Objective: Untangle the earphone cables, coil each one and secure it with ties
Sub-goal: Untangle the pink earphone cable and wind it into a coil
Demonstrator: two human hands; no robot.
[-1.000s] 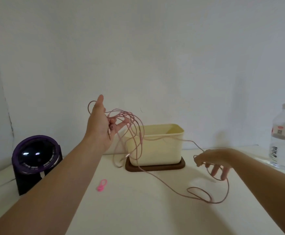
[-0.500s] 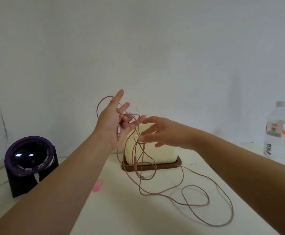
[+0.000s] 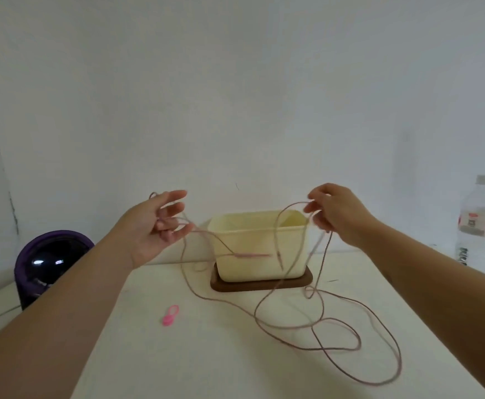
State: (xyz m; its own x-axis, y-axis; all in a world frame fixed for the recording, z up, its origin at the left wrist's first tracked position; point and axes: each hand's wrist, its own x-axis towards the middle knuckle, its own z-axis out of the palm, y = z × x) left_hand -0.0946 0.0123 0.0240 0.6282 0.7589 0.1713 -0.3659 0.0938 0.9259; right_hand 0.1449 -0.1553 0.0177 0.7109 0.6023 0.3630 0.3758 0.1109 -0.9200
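Looking at the head feed now: what are the two hands doing?

I am seeing both of them hanging raised above the table (image 3: 206, 364). The left hand (image 3: 154, 226) is facing palm up with its fingers spreading loosely, and the earphone cable (image 3: 293, 326) is running across them. The right hand (image 3: 336, 214) is pinching a strand between thumb and fingertips, just above the right end of the cream container (image 3: 261, 240).

And where is the cable going from there?

It is sagging between the hands in front of the container, which is sitting on a brown base (image 3: 261, 285). A stiff pink section is hanging against the container's front wall. The rest is trailing down from both hands and lying in loose, crossing loops on the table, in front of the container and off to its right.

Is anything else showing?

A pink tie (image 3: 170, 314) is lying on the table beside the left forearm, apart from the cable. A round purple-black device (image 3: 51, 263) is standing at the left edge, and a water bottle (image 3: 483, 226) is standing at the right.
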